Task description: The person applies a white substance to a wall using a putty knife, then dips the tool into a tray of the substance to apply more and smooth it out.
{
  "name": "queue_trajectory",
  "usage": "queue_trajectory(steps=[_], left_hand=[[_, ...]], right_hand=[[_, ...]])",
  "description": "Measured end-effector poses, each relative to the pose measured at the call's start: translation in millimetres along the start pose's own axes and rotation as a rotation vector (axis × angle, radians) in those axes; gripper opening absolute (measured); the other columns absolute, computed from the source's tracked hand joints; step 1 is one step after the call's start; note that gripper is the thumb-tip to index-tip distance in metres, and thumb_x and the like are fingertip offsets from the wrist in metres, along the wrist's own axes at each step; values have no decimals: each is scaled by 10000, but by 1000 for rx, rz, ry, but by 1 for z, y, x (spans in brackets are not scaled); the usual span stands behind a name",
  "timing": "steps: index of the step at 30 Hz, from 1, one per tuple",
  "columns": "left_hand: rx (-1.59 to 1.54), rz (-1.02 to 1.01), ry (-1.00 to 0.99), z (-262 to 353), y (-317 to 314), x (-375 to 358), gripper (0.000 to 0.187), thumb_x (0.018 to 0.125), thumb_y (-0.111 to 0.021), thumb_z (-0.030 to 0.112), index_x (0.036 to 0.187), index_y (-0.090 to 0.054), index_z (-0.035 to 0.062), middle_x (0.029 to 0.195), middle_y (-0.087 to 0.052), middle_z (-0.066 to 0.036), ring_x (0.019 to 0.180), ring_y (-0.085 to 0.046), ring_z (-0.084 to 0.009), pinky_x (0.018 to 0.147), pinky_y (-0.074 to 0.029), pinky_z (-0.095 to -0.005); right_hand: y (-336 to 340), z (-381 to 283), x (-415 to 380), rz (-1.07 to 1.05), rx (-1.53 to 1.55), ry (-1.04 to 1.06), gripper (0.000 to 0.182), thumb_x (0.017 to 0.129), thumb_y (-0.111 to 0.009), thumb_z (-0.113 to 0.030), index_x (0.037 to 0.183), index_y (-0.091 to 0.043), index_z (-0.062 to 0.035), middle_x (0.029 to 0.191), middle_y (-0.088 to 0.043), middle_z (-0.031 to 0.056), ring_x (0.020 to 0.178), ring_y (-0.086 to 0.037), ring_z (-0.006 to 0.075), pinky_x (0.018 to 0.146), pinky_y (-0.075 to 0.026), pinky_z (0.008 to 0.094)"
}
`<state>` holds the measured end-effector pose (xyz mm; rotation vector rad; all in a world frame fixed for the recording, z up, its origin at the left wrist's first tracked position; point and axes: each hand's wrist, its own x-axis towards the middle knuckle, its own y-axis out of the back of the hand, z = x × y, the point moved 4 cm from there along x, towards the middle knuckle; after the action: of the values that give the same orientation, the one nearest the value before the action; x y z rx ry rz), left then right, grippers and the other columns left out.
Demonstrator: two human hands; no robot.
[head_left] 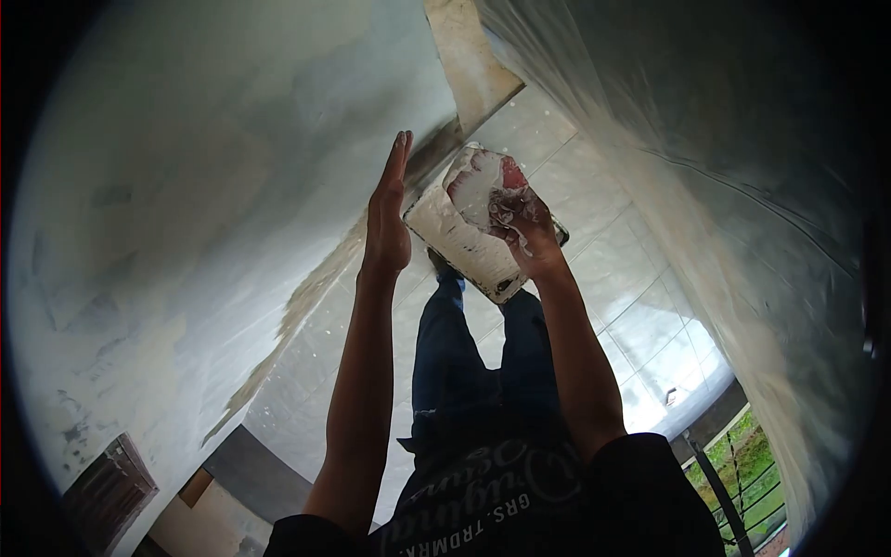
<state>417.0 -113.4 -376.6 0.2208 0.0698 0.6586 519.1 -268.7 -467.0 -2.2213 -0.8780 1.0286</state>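
My right hand (524, 223), smeared with wet white paste, has its fingers curled at a paste-coated piece (480, 188) whose edges show reddish; I cannot tell its exact kind. Beneath this hand is a rectangular, paste-caked container (455, 243) with dark chipped edges, overlapping my legs in this view. To its left, my left hand (388, 213) is raised edge-on, empty, with straight fingers held together and pale smears at the fingertips. A wall (232, 176) with patchy grey-white coating rises beside the left hand.
Pale floor tiles (622, 320) with white specks lie under my feet. Translucent plastic sheeting (668, 158) hangs along the right side. At lower right are a dark railing (733, 501) and greenery. A brown door or shutter (109, 492) shows at lower left.
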Motion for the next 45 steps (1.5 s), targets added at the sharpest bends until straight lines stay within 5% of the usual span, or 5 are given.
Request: queue_trajectory(steps=[20, 30, 33, 38, 45], left_hand=[[239, 453, -663, 202, 102, -69, 603, 919, -368, 170, 1482, -272, -25, 1532, -297, -226, 1446, -224, -378, 1179, -150, -470], [687, 708, -844, 257, 172, -70, 707, 805, -509, 142, 1456, -315, -49, 1528, -308, -224, 1450, -196, -410, 1156, -126, -562], [710, 766, -859, 244, 186, -58, 726, 807, -529, 195, 1463, -314, -30, 1541, -277, -232, 1447, -187, -433, 1144, -104, -598], [757, 803, -872, 212, 198, -35, 704, 868, -494, 265, 1478, -283, -17, 1564, -220, -226, 1460, -122, -437, 1141, -46, -606], [885, 817, -744, 173, 211, -13, 764, 846, -525, 316, 1485, -266, -15, 1562, -149, -285, 1455, -44, -478, 1120, 14, -631]], right_hand=[[-163, -108, -85, -525, 31, 275, 404, 839, -588, -26, 1239, -532, -28, 1069, -648, 95, 936, -673, 207, 803, -595, 377], [-279, -156, -99, -354, -178, 852, 281, 808, -636, 54, 1081, -644, -11, 970, -668, 54, 844, -652, 152, 771, -523, 287], [-308, -180, -97, -34, -662, 1200, 244, 817, -626, 54, 1054, -658, 8, 991, -662, 66, 846, -635, 154, 784, -521, 280], [-361, -206, -77, 53, -735, 1846, 362, 775, -658, 86, 1136, -640, 57, 977, -625, 150, 880, -625, 264, 777, -512, 329], [-408, -227, -46, 224, -1032, 2117, 509, 660, -700, 80, 1158, -647, -7, 892, -566, 117, 832, -532, 298, 694, -470, 392]])
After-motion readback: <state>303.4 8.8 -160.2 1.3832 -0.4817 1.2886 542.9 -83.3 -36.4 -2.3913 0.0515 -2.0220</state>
